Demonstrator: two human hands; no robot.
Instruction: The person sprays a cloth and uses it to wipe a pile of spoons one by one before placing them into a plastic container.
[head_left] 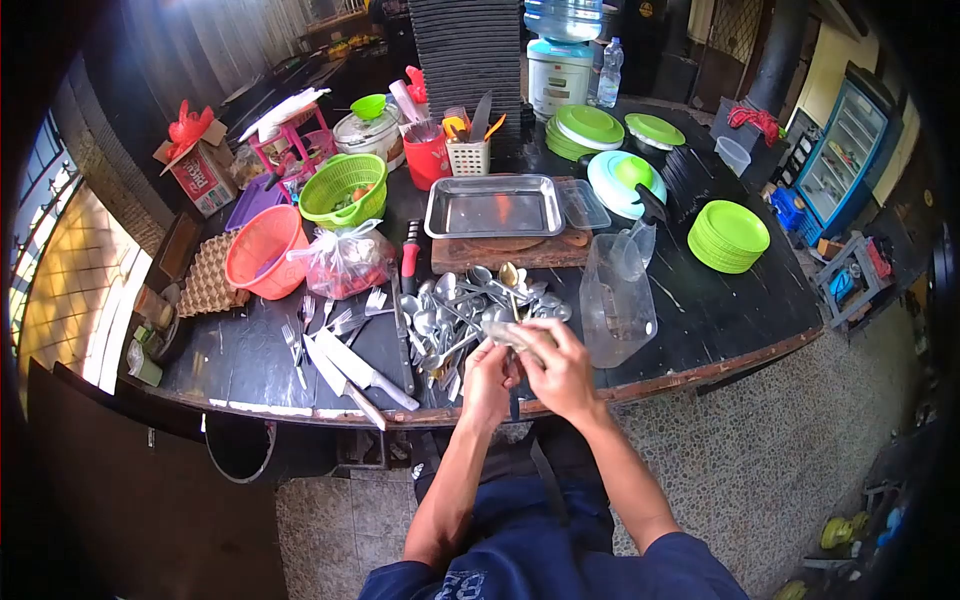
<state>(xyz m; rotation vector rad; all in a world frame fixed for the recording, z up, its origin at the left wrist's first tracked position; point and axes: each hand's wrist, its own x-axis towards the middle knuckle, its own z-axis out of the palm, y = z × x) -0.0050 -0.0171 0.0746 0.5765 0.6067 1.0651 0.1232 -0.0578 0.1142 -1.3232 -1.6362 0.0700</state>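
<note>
My left hand (486, 386) and my right hand (556, 368) meet at the table's front edge, just this side of a heap of spoons (450, 305). Closed fingers of both hands are around what looks like a metal spoon (503, 333), its pale top end showing above my left fist; my fingers hide much of the rest. Left of the heap lie two white-handled knives (345, 372), a long dark-handled knife (402, 335) and several forks (296, 345). On the right, an empty clear plastic container (612, 310) rests on its side.
Behind the heap, a metal tray (495, 207) stands on a wooden board (510, 252). Left are a plastic bag (347, 262), an orange basket (262, 250) and a green colander (335, 185). Green plates (728, 235) are stacked at right. The table's edge (720, 370) curves around me.
</note>
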